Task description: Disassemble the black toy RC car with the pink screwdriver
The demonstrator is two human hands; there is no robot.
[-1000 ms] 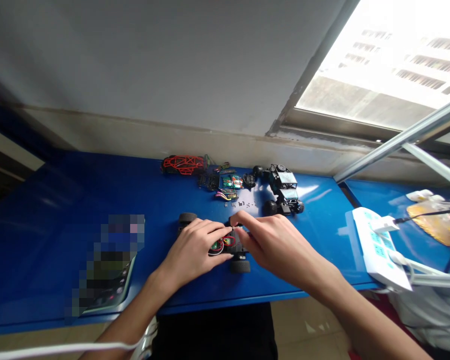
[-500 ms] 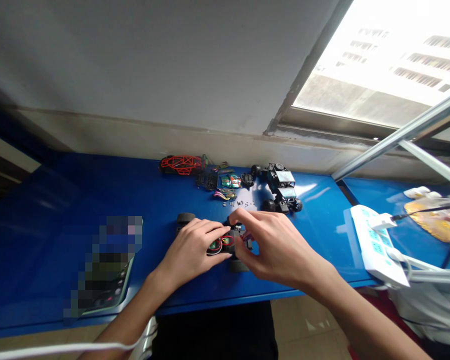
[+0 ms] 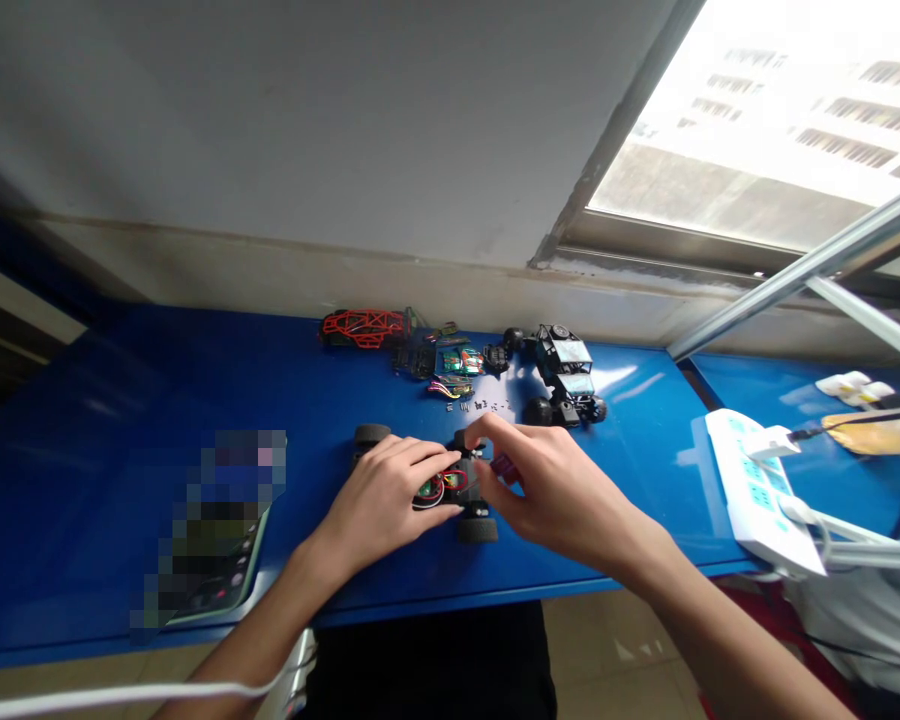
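A toy car chassis (image 3: 461, 490) with black wheels and exposed red and white wires lies near the table's front edge. My left hand (image 3: 394, 490) grips its body, thumb on the near side and fingers over the far side, covering much of it. At the chassis's right end, my right hand (image 3: 544, 485) is closed, thumb and forefinger curled close together. A small dark purplish thing (image 3: 504, 467) shows inside that hand; its kind is not clear. Small loose metal pieces, perhaps screws (image 3: 480, 406), lie just beyond the hands.
Along the wall are a red-framed car shell (image 3: 367, 328), a small green car body (image 3: 461, 361) among loose parts, and a black-and-silver toy truck (image 3: 565, 365). A tablet (image 3: 221, 575), partly pixelated, lies left. A white power strip (image 3: 761, 490) with plugs sits right on the blue table (image 3: 105, 400).
My right hand has shifted slightly to the right, showing more of the chassis's right end and its near wheel. My left hand keeps its place.
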